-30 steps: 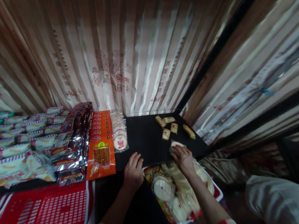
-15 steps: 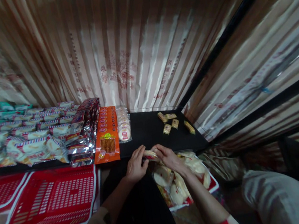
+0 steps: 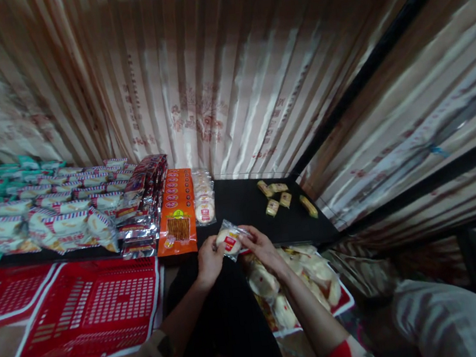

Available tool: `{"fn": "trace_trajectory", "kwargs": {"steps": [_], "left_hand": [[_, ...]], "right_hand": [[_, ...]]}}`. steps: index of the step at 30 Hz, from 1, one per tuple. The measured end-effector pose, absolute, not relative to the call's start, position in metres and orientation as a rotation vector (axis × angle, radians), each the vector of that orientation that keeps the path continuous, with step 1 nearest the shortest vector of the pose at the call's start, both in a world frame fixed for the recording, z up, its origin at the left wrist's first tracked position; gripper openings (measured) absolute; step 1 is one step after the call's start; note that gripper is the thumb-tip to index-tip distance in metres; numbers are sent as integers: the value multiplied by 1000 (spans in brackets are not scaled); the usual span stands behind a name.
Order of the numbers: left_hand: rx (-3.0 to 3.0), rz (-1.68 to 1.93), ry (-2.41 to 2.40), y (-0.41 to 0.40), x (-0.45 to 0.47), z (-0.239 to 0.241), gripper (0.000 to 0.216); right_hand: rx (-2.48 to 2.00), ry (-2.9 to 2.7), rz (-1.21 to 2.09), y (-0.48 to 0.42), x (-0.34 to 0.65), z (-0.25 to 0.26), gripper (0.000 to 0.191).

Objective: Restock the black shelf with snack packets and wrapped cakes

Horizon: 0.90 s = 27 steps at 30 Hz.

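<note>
Between my two hands is a round, pale pastry in a clear wrapper (image 3: 230, 241) with a red label facing up. My left hand (image 3: 209, 263) pinches its left edge, and my right hand (image 3: 262, 247) grips the right edge of the wrapper. Just beyond, on the black shelf (image 3: 241, 199), a row of similar wrapped pastries (image 3: 203, 198) lies beside an orange snack packet (image 3: 176, 214). Below my right forearm, a basket (image 3: 348, 300) holds more of the round wrapped pastries (image 3: 317, 271), partly hidden by the arm.
Several small yellowish packets (image 3: 284, 199) lie on the shelf's right part. Dark red packets (image 3: 148, 185) and white and green bags (image 3: 71, 220) fill its left. Red baskets (image 3: 100, 304) stand below left. Behind hangs a pleated curtain (image 3: 216, 87). A pale cloth-covered form (image 3: 452, 314) is at lower right.
The wrapped pastry has been turned from edge-on to label side up between my hands. The view has shifted slightly, moving the shelf goods to the right.
</note>
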<state>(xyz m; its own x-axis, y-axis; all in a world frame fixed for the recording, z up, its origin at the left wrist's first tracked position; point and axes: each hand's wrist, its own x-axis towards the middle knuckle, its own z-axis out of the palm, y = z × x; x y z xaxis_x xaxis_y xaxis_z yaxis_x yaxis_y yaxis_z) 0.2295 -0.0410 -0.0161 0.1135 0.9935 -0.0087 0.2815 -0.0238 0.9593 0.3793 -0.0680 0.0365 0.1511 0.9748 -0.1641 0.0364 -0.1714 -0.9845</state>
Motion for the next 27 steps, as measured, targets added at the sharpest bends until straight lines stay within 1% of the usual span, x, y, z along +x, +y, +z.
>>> {"fn": "trace_trajectory", "kwargs": {"steps": [3,8,11,14,16,21,27], "left_hand": [[1324,964,1345,-40,234,-21,17],[1198,946,1372,-35,236,-26,20],[1322,994,1478,-33,234,-22,24],[1545,1123,1649,-34,231,-13,38],[1692,1168,1717,-36,229,-7,42],[1949,1071,1711,-34,226,-3,43],[2076,917,1663,-21,226,-14,48]], "right_hand": [[-1393,-902,1220,-66,372,24,54],[-1420,-908,1206,-56,366,5,45],[-1439,-996,1138,-41,366,0,40],[-1470,-1066,1082,-19,364,-3,38],[-1488,-1117,1068,-5,361,-5,35],[-1580,-1227,1020,21,350,-16,25],[-1768,-1321,821,38,352,-26,17]]}}
